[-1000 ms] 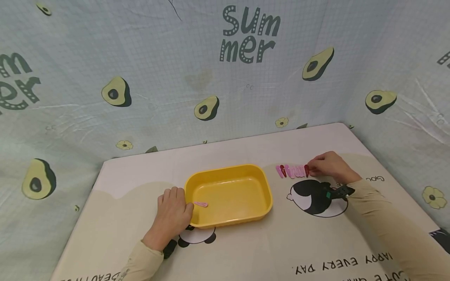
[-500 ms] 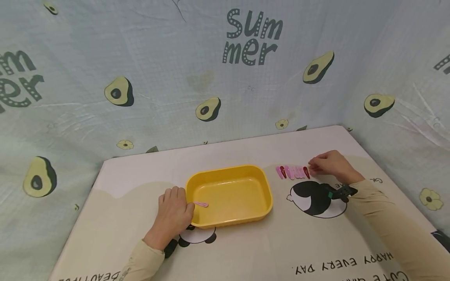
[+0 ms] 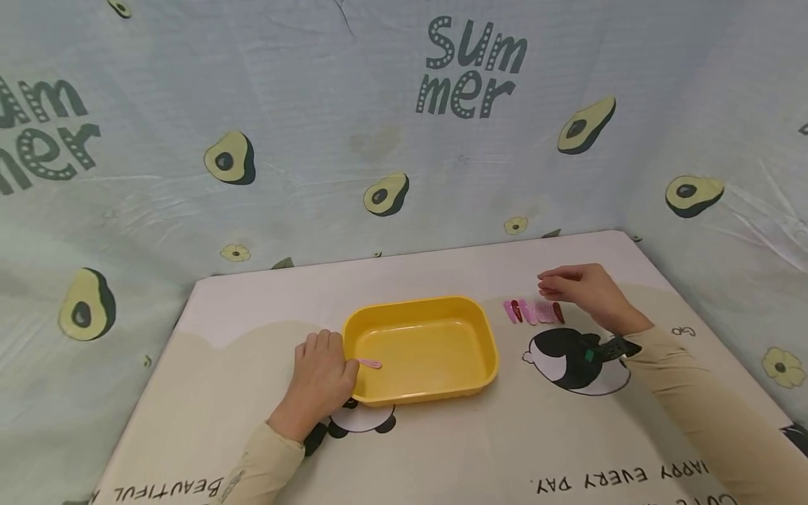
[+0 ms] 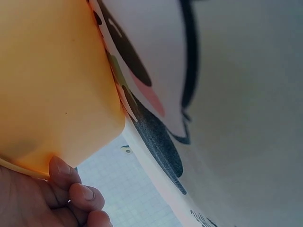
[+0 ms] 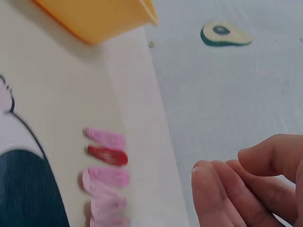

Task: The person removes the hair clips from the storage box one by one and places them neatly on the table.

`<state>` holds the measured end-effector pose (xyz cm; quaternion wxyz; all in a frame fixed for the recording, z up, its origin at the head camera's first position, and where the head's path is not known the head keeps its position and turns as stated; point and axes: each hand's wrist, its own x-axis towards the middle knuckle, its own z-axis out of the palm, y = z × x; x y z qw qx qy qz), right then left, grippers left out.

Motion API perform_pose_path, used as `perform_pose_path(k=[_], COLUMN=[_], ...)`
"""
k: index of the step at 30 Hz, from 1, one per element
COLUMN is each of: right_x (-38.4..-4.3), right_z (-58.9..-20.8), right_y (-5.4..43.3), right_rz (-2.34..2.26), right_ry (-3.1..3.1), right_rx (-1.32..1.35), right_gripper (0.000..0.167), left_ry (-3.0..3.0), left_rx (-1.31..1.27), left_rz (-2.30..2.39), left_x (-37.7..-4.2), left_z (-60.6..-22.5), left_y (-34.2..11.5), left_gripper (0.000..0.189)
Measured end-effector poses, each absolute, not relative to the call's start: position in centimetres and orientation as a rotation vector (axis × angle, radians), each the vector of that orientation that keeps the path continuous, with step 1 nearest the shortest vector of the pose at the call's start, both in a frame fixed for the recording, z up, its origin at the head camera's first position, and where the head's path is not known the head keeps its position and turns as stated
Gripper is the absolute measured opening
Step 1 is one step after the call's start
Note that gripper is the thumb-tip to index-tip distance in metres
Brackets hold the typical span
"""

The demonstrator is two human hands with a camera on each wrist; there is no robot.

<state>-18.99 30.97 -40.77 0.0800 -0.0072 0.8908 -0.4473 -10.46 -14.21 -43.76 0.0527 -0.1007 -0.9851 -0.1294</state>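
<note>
A shallow yellow plastic tray (image 3: 435, 393) sits on the table, and my left hand (image 3: 320, 375) grips its left rim. In the left wrist view, fingertips (image 4: 60, 168) curl against the tray's outer wall. One pink hair clip (image 3: 369, 363) lies inside the tray near that hand. To the right of the tray is a row of snap hair clips (image 3: 527, 311), mostly pink with a red one (image 3: 558, 313) at the right end and another red clip (image 5: 108, 155) near the left. My right hand (image 3: 587, 291) hovers just behind the row, fingers loosely bent, nothing between thumb and fingertips.
The table (image 3: 454, 456) wears a pale cover printed with cartoon animals and lettering. A cloth wall (image 3: 303, 210) with avocado prints rises along the back edge, and more cloth hangs at both sides.
My right hand has lifted from the right end of the clip row and shifted left and back above it. The left hand stays on the tray. The head view has turned slightly left.
</note>
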Motion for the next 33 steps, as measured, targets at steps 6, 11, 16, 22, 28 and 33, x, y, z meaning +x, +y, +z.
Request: perform_pose_path(k=[6,11,16,22,28,33], right_x=[-19.1,-19.1,-19.3,-19.3,-19.3,-19.6], right_z=[-40.0,-39.5,-39.4,-39.3,-39.1,-39.2], right_y=[28.7,27.0,25.3,23.2,21.1,19.3], right_rz=[-1.315,-1.367,-1.446,-1.469,-1.498,-1.535], right_ry=[2.649,2.600,2.548,2.513,2.483,2.437], right_rx=[-0.080,-0.129,-0.170,-0.221,-0.287,-0.328], right_gripper=[0.053,0.052,0.049,0.048,0.043,0.041], left_ry=[-2.988,-2.966,-2.964,-2.971,-2.981,-2.971], left_rx=[-0.313,-0.327,-0.329,-0.327,-0.321,-0.321], left_rz=[-0.397,-0.394,-0.387,-0.392,-0.381,-0.379], left_x=[-10.6,-10.6,-10.5,-10.5,-10.6,-10.5], left_z=[-43.8,-43.7,-43.7,-43.7,-43.9,-43.9], left_y=[-14.2,-14.1,-14.0,-14.1,-14.3,-14.6], left_gripper=[0.016,0.016,0.017,0.017,0.018,0.017])
